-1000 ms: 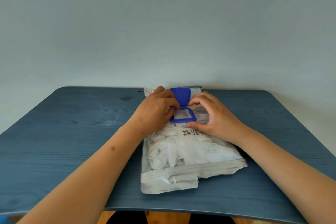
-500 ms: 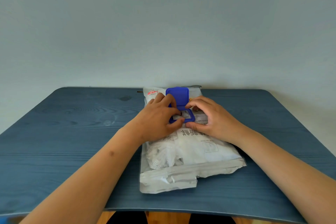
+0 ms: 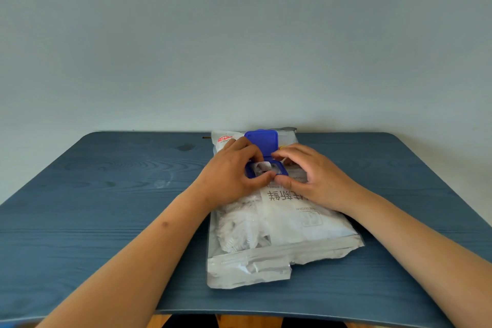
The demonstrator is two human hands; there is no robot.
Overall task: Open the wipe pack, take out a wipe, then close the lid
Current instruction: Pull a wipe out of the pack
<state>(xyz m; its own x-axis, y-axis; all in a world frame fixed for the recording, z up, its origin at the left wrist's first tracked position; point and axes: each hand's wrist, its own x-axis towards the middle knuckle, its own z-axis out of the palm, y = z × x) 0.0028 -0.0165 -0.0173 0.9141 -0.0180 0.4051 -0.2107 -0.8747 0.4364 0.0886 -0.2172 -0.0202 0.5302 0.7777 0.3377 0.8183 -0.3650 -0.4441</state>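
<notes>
White crinkled plastic wipe pack (image 3: pixel 277 224) lies mid-surface, its blue hinged lid (image 3: pixel 262 141) raised at 12 o'clock.
Left hand (image 3: pixel 234 176) fingers pinch at the opening; right hand (image 3: pixel 311 177), fingers apart, braces the blue frame (image 3: pixel 280 170). Several wipes may drag out together, or the light pack could lift.
</notes>
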